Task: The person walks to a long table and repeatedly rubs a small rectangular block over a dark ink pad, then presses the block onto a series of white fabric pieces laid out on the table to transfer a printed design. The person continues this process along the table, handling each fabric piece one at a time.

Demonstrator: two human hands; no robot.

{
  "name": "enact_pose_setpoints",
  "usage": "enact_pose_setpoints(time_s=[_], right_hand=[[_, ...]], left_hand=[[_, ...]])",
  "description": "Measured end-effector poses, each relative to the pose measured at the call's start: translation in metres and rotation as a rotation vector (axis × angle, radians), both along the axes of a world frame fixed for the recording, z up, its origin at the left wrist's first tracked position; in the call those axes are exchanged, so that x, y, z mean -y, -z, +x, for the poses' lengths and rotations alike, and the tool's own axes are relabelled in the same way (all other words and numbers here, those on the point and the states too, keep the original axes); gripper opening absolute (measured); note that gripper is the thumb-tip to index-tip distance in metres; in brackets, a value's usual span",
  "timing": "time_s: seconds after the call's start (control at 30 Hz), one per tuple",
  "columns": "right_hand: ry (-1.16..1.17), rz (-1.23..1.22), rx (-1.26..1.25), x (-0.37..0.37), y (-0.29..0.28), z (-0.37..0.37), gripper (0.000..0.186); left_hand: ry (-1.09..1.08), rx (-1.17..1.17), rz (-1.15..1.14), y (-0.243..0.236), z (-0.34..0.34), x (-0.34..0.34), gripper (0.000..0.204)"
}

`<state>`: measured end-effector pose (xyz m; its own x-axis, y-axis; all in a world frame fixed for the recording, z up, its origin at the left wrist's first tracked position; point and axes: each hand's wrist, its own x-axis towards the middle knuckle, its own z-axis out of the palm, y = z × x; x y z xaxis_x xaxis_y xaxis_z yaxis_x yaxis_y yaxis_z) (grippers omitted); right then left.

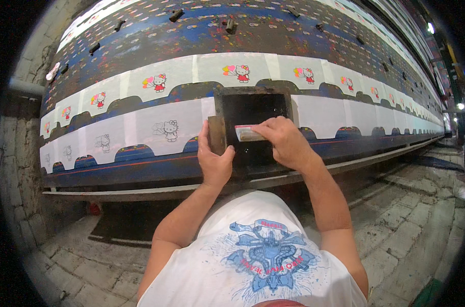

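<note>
A dark screen-printing frame (253, 91) lies on the long table in front of me, over the near row of white fabric pieces. My left hand (215, 162) grips the wooden left side (217, 134) of this frame, thumb on its inner side and fingers on the outer. In my right hand (286, 142) is a small squeegee (250, 133), pale and flat with a brownish lower edge, pinched between thumb and fingers. It is over the black mesh (258, 156), in the frame's upper half; whether its edge touches the mesh I cannot tell.
Left of the frame, near-row white pieces (140, 128) bear black outline cartoon cats; those on the right (322, 115) look plain. A farther row (209, 70) carries coloured cats with balloons. Small dark blocks (230, 25) dot the paint-stained table (156, 41). A ledge (140, 194) runs along its front.
</note>
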<state>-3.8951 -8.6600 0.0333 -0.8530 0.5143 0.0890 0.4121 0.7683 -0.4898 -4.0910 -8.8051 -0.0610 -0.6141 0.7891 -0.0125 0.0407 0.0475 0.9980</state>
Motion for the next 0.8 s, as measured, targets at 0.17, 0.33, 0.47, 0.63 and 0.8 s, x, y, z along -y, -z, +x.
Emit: enact_pose_setpoints(time_s=[0.17, 0.33, 0.47, 0.63, 0.8], right_hand=[[0.009, -0.026, 0.013, 0.049, -0.006, 0.019, 0.053], [0.040, 0.042, -0.062, 0.075, 0.001, 0.032, 0.040], [0.047, 0.061, -0.152, 0.075, 0.009, 0.041, 0.038], [0.093, 0.074, -0.329, 0.064, 0.013, 0.075, 0.038], [0.133, 0.092, -0.393, 0.035, 0.013, 0.141, 0.035]], left_hand=[[-0.013, -0.023, -0.017, -0.002, 0.001, 0.000, 0.098], [-0.021, -0.052, -0.026, -0.008, 0.000, -0.003, 0.098], [-0.057, 0.016, -0.040, -0.016, 0.002, -0.005, 0.098], [-0.074, 0.068, 0.044, -0.030, 0.024, -0.016, 0.098], [-0.075, 0.129, 0.130, -0.033, 0.088, -0.051, 0.098]])
